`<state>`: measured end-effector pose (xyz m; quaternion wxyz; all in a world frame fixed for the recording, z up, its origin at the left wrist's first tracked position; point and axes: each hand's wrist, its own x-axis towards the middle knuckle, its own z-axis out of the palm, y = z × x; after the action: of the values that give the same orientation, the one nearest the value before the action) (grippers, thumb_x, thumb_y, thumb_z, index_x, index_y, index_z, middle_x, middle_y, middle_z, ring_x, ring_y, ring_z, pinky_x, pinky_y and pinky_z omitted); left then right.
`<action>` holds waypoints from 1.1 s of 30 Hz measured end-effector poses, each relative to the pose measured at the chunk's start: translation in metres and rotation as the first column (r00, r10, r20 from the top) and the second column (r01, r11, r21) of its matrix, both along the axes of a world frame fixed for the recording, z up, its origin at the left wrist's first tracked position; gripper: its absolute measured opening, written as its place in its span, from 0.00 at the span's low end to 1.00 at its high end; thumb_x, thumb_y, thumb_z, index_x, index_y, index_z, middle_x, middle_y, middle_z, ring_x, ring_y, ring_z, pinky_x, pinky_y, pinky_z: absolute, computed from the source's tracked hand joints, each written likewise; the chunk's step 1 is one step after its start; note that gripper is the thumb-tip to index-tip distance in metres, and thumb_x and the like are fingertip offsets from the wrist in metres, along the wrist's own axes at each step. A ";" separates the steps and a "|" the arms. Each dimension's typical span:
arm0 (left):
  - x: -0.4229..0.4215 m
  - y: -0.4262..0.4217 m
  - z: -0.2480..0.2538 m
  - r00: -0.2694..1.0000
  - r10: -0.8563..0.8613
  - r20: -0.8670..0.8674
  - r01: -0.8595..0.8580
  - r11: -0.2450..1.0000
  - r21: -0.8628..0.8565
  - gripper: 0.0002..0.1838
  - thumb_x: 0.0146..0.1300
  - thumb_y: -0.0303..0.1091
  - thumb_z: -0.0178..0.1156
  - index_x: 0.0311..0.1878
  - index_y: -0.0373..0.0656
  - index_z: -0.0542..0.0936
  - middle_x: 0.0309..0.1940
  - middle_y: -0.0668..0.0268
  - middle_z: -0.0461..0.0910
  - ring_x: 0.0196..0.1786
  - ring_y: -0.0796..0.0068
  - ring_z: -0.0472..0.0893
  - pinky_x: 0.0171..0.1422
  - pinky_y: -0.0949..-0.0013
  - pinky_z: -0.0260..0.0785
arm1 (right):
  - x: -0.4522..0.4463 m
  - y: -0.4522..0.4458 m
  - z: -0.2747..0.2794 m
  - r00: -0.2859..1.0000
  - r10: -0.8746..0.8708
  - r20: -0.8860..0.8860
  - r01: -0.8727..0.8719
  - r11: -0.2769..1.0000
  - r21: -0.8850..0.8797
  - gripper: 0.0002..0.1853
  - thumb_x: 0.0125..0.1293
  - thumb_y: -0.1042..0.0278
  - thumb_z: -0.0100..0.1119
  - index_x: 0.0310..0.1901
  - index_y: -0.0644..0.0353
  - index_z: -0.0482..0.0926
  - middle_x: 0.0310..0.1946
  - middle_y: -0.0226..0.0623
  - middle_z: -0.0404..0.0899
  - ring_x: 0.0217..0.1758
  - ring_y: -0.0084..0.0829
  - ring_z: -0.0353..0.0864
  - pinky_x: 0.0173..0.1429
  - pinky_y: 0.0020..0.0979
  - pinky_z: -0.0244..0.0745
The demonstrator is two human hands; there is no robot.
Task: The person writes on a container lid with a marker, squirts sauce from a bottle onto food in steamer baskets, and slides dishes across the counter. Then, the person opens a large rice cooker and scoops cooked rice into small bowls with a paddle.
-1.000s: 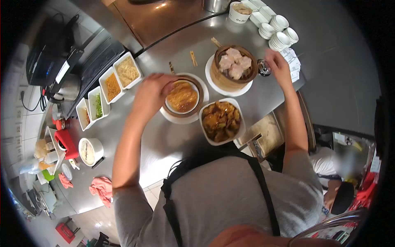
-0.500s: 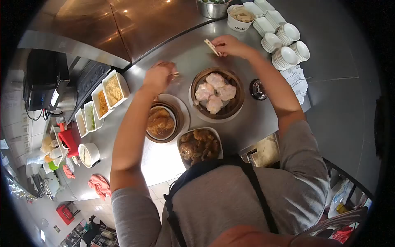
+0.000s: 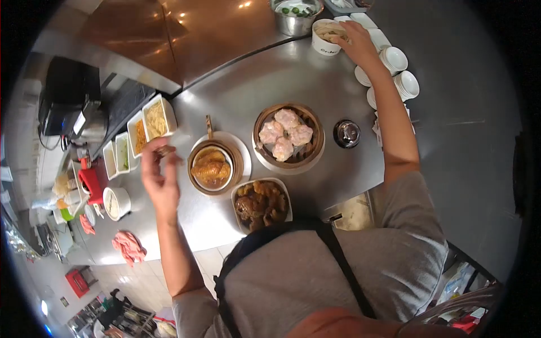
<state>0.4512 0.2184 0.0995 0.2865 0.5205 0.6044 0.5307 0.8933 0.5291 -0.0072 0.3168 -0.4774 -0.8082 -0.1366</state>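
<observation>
My right hand (image 3: pixel 356 45) reaches over a white tub of wooden clothespins (image 3: pixel 326 31). Its fingertips are among the pins, and I cannot make out whether they grip one. To the left, my left hand (image 3: pixel 162 180) hovers beside the sauce containers, fingers loosely curled and apart, slightly blurred, with no held thing visible. A wooden clothespin (image 3: pixel 209 127) sticks out from the far rim of a small bamboo steamer (image 3: pixel 241 164), which holds a bowl of brown braised food (image 3: pixel 212 169). Right of it, a larger bamboo steamer (image 3: pixel 319 135) on a plate contains several pale pink dumplings (image 3: pixel 286 118).
A square bowl of dark braised food (image 3: pixel 260 205) stands near the front edge. A service bell (image 3: pixel 346 134) is right of the large steamer. White condiment tubs (image 3: pixel 159 118) line the left, stacked white dishes (image 3: pixel 396 59) the right. A metal pot (image 3: pixel 296 22) stands at the back.
My right hand has moved back and right to the tub, and its clothespin is no longer visible. My left hand has pulled leftward and down from the small steamer, exposing the clothespin there.
</observation>
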 end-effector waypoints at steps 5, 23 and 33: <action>-0.070 -0.087 -0.060 0.917 0.268 0.296 -0.214 0.955 -0.203 0.13 0.63 0.27 0.52 0.50 0.40 0.73 0.31 0.65 0.78 0.29 0.81 0.73 0.31 0.79 0.61 | -0.015 -0.161 0.011 0.807 -0.134 -0.575 -0.507 0.342 -0.791 0.11 0.74 0.62 0.51 0.42 0.61 0.77 0.24 0.30 0.79 0.23 0.21 0.77 0.27 0.23 0.71; -0.016 0.005 -0.163 0.769 0.431 0.473 -0.074 0.794 -0.603 0.09 0.70 0.24 0.48 0.49 0.28 0.67 0.26 0.51 0.81 0.22 0.68 0.83 0.19 0.72 0.74 | -0.113 -0.222 -0.074 0.306 -0.685 -0.661 -0.727 0.280 -0.627 0.13 0.76 0.72 0.42 0.50 0.76 0.59 0.42 0.61 0.76 0.41 0.54 0.85 0.46 0.48 0.88; 0.002 0.144 -0.169 0.628 0.518 0.581 -0.220 0.834 -0.506 0.13 0.66 0.18 0.46 0.53 0.22 0.65 0.41 0.40 0.78 0.29 0.51 0.86 0.29 0.62 0.85 | -0.145 -0.111 -0.071 0.289 -0.674 -0.680 -0.742 0.292 -0.604 0.10 0.75 0.75 0.39 0.49 0.76 0.58 0.41 0.69 0.77 0.43 0.56 0.85 0.47 0.48 0.88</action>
<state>0.4530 0.3627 -0.0694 0.4718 0.0749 0.6379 0.6040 0.7487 0.4184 -0.0777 0.3728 -0.5018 -0.3436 0.7008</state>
